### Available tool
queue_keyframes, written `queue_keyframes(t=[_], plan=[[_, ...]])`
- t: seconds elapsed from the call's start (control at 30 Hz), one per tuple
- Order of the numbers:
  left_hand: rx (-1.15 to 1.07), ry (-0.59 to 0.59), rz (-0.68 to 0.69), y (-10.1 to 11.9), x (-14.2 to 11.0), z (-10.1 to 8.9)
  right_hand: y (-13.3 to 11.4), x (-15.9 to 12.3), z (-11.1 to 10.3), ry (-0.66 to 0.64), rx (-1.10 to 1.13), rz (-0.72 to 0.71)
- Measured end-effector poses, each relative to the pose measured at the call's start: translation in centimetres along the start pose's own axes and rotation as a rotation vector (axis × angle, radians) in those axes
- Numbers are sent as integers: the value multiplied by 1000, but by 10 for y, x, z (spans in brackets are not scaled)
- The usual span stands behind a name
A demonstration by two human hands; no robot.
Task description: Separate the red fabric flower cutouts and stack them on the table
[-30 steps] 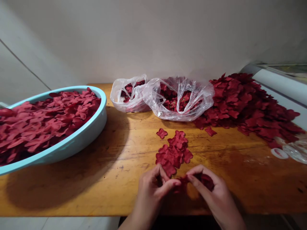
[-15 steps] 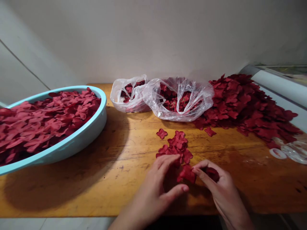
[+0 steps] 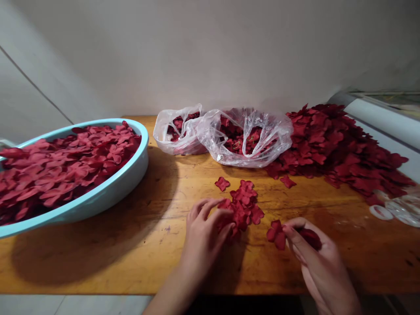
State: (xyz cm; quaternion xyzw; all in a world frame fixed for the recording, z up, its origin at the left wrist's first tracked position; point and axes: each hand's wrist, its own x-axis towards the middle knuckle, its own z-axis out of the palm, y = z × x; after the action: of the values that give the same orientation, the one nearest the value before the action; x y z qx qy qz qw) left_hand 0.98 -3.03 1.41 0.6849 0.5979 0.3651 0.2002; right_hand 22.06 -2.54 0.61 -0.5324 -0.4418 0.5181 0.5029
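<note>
A small heap of dark red fabric flower petals (image 3: 244, 203) lies on the wooden table (image 3: 157, 245) near its front. My left hand (image 3: 205, 229) rests on the heap's left side, fingers curled and pinching at petals. To the right, my right hand (image 3: 311, 256) holds a bunch of red petals (image 3: 276, 234) between thumb and fingers, with more tucked in the palm. A single petal (image 3: 222, 183) lies just behind the heap.
A light blue oval basin (image 3: 98, 199) full of red petals stands at the left. Two clear plastic bags (image 3: 244, 138) of petals sit at the back by the wall. A large loose pile of petals (image 3: 337, 146) covers the back right. Clear plastic rings (image 3: 382, 212) lie at the right edge.
My hands have parted: the left one reached forward onto the heap, while the right one drew to the right with its petals.
</note>
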Motion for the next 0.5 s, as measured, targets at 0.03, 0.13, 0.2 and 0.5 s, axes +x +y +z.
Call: queue_keyframes(t=[0.03, 0.13, 0.2, 0.5], plan=[[42, 23, 17, -1, -1, -1, 2, -1, 1, -37, -26, -9], [-7, -7, 22, 4, -13, -7, 5, -7, 9, -155, -122, -21], [-167, -126, -25, 11, -23, -11, 4, -13, 16, -217, -187, -5], [-648, -211, -415, 22, -30, -6, 2, -27, 32, -386, -287, -19]])
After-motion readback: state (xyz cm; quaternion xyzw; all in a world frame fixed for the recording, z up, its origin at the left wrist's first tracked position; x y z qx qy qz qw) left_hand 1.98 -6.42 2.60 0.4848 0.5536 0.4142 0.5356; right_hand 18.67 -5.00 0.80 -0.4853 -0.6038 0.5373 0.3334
